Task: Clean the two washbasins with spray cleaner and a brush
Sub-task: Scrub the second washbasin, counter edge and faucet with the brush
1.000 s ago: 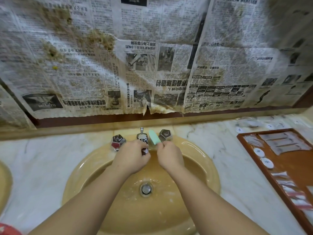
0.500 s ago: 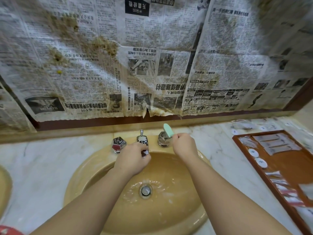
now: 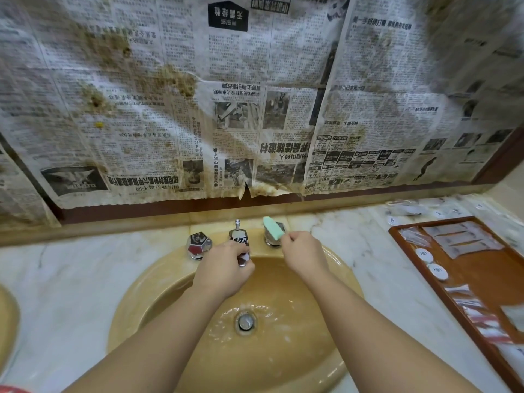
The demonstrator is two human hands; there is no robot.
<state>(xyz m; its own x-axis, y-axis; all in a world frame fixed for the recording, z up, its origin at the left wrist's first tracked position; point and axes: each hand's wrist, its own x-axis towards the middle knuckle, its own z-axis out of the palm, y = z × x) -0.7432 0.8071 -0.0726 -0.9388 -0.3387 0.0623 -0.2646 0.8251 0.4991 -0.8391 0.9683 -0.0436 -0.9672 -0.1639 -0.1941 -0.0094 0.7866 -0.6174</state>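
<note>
We view the tan washbasin (image 3: 158, 290) from above. Our right hand (image 3: 304, 255) pinches the handle of the green brush (image 3: 272, 228), its fingers curled tight; the brush head points up and away from the grip, its long axis tilted leftward, lying against the right tap knob (image 3: 272, 239). Our left hand (image 3: 224, 272) curls round the chrome spout (image 3: 240, 242), just left of the brush. The right hand is therefore the nearer to the knob, and we judge the scrubbing there to be the step in hand. Water ripples round the drain (image 3: 245, 321). The basin sits in a marble bench (image 3: 65, 268); a wooden tray (image 3: 479, 268) of sachets lies to the right, and stained newspaper (image 3: 255, 95) covers the wall behind.
</note>
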